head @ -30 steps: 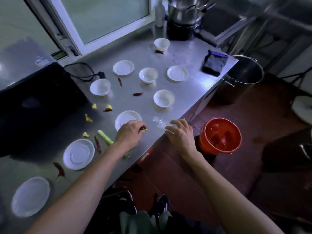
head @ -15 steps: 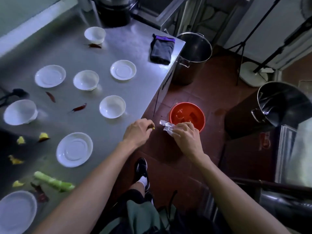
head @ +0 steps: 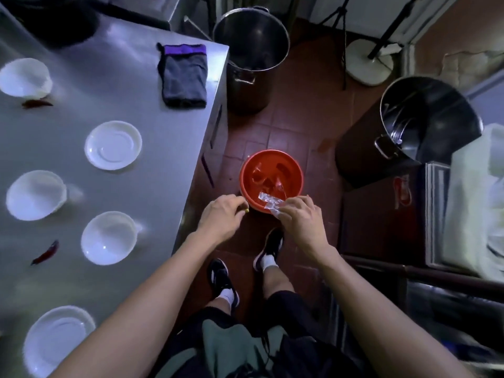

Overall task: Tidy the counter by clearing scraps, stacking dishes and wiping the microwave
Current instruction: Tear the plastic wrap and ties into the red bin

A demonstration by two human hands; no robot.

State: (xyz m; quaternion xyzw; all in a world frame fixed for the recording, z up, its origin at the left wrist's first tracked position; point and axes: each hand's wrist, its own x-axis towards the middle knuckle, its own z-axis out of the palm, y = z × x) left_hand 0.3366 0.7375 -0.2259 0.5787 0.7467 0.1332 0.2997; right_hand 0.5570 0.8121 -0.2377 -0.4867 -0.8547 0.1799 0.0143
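My right hand (head: pixel 300 219) pinches a crumpled clear plastic wrapper (head: pixel 268 201) over the near rim of the red bucket (head: pixel 289 170) on the floor. My left hand (head: pixel 222 215) is curled round a small yellow scrap (head: pixel 246 211), just off the counter's corner and left of the bucket. On the steel counter (head: pixel 163 148) lie white saucers (head: pixel 113 145) and white bowls (head: pixel 109 237), with two red chillies (head: pixel 46 252) among them. A dark folded cloth (head: pixel 184 75) lies near the counter's far right corner.
A tall steel pot (head: pixel 252 54) stands on the floor beyond the counter's end. A second steel pot (head: pixel 428 118) sits on a dark box at right. The bucket holds some scraps. My feet stand on the red tiles below my hands. A white stand base is at the back.
Both hands have moved off the counter's edge and out to the red bucket, carrying the yellow scrap and the wrapper. My view has swung right, toward the floor.
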